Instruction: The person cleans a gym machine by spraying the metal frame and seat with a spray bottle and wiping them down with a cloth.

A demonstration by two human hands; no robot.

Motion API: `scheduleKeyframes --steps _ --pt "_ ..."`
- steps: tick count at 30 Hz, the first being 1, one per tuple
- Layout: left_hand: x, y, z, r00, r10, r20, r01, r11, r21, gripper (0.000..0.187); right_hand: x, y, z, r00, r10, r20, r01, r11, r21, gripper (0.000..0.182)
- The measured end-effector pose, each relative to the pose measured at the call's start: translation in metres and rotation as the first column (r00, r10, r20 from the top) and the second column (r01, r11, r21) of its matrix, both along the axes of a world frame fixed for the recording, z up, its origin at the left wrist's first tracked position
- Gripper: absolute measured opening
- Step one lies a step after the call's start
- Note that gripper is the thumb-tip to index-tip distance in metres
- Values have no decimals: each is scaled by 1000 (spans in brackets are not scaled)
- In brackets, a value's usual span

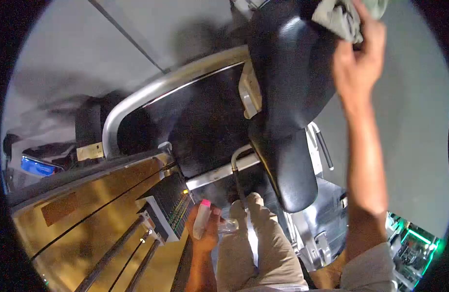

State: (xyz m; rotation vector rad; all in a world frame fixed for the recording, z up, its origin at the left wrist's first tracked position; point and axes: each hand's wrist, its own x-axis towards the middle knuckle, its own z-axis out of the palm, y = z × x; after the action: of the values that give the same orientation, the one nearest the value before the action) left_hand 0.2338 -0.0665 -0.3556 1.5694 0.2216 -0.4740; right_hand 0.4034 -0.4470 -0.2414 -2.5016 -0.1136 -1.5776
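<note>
My right hand (358,65) reaches far forward, its fingers closed on a crumpled grey-green cloth (336,19). The cloth is against the upper end of a black padded backrest (295,63). Low and to the left, my left hand (205,231) is wrapped round a spray bottle (201,221) with a whitish head, a pink tip and a clear part sticking out to the right. Part of the bottle is hidden by the fingers. Below the backrest is a black seat pad (292,170) of an exercise machine.
A curved silver frame tube (151,90) arches left of the backrest. Close to my left hand stands a weight stack (168,209) with guide rods. A black handle (325,148) is right of the seat. Green-lit equipment (414,250) shows at lower right.
</note>
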Motion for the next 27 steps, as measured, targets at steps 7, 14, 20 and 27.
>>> scheduleKeyframes --steps 7,14,20,27 --pt "2 0 -3 1000 0 -23 0 1000 -12 12 -105 65 -239 944 41 -326 24 981 195 48" --pt "7 12 -10 996 -72 50 67 993 100 11 -205 86 -332 543 55 -838 500 781 375 54" --pt "3 -7 -5 998 -59 39 55 996 77 11 -119 55 -224 960 49 -277 144 760 634 47" --pt "-4 -39 -2 996 -72 48 70 996 53 13 8 1 -4 954 46 297 -82 990 112 42"
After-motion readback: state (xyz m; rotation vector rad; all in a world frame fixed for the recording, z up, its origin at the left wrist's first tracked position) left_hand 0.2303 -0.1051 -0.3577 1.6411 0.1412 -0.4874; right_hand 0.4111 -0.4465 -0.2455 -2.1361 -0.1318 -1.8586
